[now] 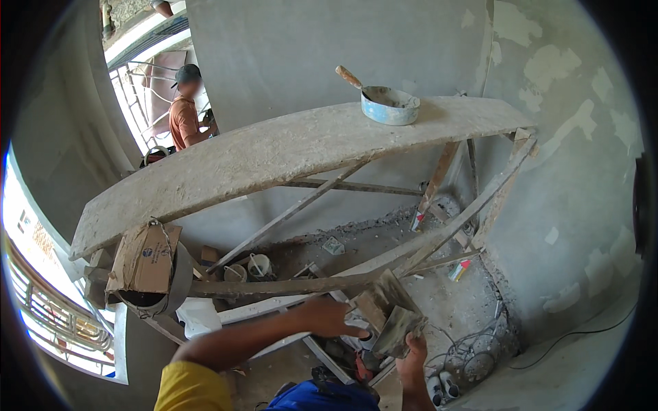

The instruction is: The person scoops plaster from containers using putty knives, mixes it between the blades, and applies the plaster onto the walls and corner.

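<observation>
My left hand (pixel 329 320) reaches rightward at the lower middle, blurred, its fingertips beside a stack of grey-smeared plastering blades or boards (pixel 380 308); I cannot tell whether it holds anything. My right hand (pixel 413 353) grips a flat, grey, plaster-smeared blade (pixel 401 332) by its lower right part. Below the blades, several dark and red tools (pixel 363 366) lie partly hidden among pale frames.
A dusty plank scaffold (pixel 226 157) spans ahead, carrying a blue pan with a wooden-handled tool (pixel 387 109). Cardboard (pixel 142 260) tops a bucket at left. Small pails (pixel 260 267) and coiled cables (pixel 473 356) lie on the floor. A co-worker (pixel 185 116) stands beyond the opening.
</observation>
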The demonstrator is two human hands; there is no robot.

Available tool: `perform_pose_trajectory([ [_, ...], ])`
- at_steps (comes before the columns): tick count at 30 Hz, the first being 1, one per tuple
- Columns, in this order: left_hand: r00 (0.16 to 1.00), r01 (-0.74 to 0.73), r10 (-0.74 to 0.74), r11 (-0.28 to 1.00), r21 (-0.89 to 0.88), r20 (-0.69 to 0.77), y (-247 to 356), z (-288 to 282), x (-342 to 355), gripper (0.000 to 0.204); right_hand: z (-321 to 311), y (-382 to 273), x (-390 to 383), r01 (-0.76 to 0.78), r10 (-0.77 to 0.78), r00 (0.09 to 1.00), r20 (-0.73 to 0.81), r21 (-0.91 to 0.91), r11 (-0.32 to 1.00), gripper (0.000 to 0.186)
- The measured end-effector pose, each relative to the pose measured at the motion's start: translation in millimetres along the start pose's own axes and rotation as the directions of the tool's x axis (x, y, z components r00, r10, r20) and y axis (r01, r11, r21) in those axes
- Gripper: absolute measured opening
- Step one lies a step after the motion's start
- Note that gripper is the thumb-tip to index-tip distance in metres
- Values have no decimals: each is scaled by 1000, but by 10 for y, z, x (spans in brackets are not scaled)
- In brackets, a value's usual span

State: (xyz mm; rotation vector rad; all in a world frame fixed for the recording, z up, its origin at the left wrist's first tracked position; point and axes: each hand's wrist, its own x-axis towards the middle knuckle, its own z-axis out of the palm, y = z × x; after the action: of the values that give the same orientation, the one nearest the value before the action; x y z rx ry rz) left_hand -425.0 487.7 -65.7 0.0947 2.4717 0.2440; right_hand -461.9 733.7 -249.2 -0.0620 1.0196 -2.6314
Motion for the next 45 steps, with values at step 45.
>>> perform_pose_trajectory([
  [45,111,-629,-666,528,-571,-738,-288,957,-2045,44,5072,-1383,2000,746,266,517,814,-276,-606,14],
])
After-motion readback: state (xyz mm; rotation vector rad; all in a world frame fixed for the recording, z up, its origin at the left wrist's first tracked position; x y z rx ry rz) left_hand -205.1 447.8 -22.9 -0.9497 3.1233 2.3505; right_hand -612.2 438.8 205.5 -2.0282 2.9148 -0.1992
